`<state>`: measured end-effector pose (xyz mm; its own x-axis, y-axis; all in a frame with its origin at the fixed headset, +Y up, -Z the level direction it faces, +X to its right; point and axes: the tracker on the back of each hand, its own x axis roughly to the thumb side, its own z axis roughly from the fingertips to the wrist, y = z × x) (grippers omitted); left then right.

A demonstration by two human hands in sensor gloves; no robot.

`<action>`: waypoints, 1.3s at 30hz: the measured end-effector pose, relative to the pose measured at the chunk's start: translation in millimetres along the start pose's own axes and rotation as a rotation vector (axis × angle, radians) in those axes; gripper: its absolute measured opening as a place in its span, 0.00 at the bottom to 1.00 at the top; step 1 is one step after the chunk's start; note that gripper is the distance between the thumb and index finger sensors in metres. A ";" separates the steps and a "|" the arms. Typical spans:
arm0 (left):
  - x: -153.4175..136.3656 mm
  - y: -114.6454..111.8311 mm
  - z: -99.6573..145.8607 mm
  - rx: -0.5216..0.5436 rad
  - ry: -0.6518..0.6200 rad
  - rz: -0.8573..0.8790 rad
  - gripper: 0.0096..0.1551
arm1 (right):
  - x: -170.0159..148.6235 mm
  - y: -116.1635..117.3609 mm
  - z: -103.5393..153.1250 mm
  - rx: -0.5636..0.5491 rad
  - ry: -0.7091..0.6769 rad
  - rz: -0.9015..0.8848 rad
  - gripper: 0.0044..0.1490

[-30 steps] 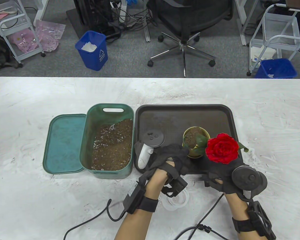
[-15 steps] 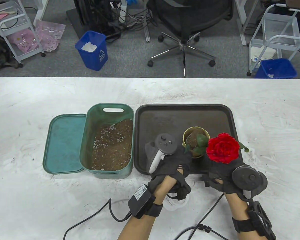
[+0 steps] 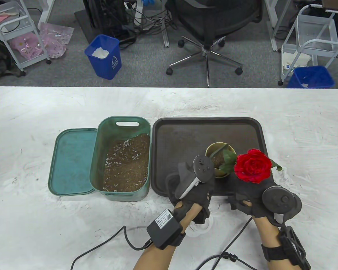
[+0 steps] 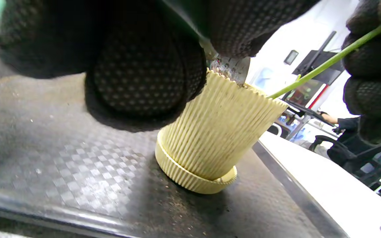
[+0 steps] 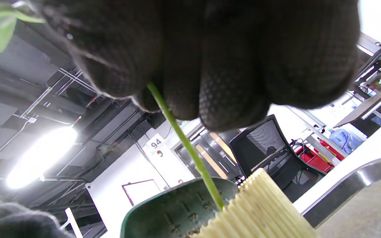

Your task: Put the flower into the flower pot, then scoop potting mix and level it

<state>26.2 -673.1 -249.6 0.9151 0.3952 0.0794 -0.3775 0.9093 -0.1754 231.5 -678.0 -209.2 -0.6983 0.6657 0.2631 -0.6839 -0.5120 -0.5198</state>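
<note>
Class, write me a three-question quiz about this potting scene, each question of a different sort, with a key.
1. True or false: the flower pot stands on the dark tray.
2. Which of the hands holds the flower by its stem?
A. left hand
B. right hand
C. neither
3. Fill in: the potting mix lies in the green ____, whose lid rests beside it.

Key: 1 true; 2 B, as the right wrist view shows the fingers pinching the stem; 3 bin.
</note>
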 end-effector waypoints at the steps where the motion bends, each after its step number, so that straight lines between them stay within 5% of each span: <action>1: 0.4 0.0 0.2 0.004 -0.002 -0.008 0.31 | 0.0 0.0 0.0 0.000 -0.001 0.001 0.23; 9: 5.0 9.7 4.8 0.044 -0.022 -0.003 0.31 | -0.4 -0.5 -0.2 0.000 -0.009 0.005 0.22; 15: -4.5 40.2 15.5 0.087 -0.029 0.063 0.31 | -0.7 -0.4 0.1 0.001 -0.010 0.014 0.22; 20: -33.3 111.9 25.5 -0.006 0.033 0.176 0.31 | -1.7 -0.5 -0.1 0.001 -0.001 0.011 0.23; 23: -75.4 157.2 33.4 -0.064 0.156 0.279 0.31 | -1.6 -0.3 -0.1 0.002 -0.002 0.010 0.22; 27: -134.4 184.5 39.1 -0.060 0.327 0.328 0.32 | -1.1 0.4 0.3 0.003 -0.007 0.010 0.22; 32: -187.6 190.4 29.8 -0.082 0.499 0.371 0.32 | 0.1 1.7 1.5 0.006 -0.015 0.011 0.22; 39: -211.7 165.9 -6.3 -0.202 0.647 0.323 0.32 | 0.7 2.8 2.2 0.008 -0.021 0.013 0.22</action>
<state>-229.3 -606.7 -301.7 0.6875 0.4261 -0.5881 -0.6651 0.6945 -0.2743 228.6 -680.1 -208.7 -0.7110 0.6479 0.2734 -0.6767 -0.5248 -0.5164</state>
